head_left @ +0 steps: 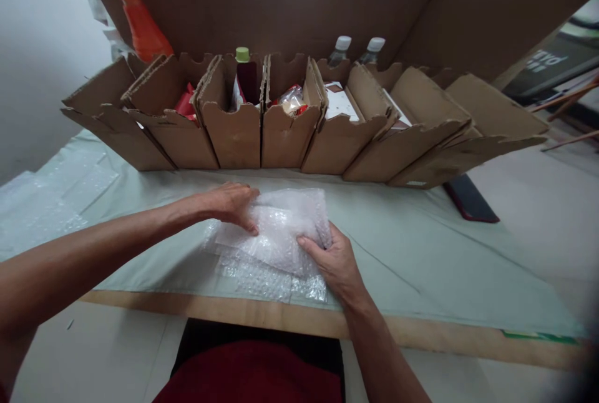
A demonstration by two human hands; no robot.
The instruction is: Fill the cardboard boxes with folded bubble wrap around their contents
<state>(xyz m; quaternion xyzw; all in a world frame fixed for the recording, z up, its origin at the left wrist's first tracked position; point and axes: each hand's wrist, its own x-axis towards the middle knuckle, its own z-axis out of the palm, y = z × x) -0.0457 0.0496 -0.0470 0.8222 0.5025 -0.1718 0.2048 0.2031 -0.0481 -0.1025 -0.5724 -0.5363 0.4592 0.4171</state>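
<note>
Two bare hands work at the near side of one table (444,253), whose cloth is pale green. The right hand (337,262) grips the right edge of a folded bubble-wrap piece (281,228), its thumb on top. The left hand (233,203) is open, thumb and fingers spread against the upper left part of that piece. More bubble wrap (264,281) lies under it; how many layers cannot be told. Farther left lie loose bubble-wrap sheets (56,194), too overlapped to count.

Beyond the hands, seven cardboard bins (234,135) stand in one row. One dark flat object (470,198) lies beside the rightmost. The second bin from the left holds red contents (186,102); the third, one green-capped bottle (246,75); the fourth, clear-and-red packaging (293,100). Behind the row show one orange bottle (145,29) and two white-capped bottles (340,50).
</note>
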